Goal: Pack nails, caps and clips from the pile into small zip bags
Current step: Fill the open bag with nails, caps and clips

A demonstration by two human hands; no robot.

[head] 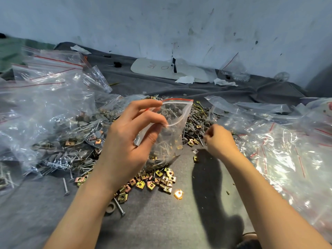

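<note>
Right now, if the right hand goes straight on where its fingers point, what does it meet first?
Likely the loose pile of grey nails, dark round caps and brass square clips, just ahead of the right hand; depth is unclear.

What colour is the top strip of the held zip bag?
Red, on the zip bag; head view.

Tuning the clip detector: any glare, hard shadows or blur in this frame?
Head view: one clip is blown out by a light spot; the loose bags at right show glare; a hard arm shadow falls on the grey cloth; the right hand is slightly soft; edges bow from the wide lens.
</note>
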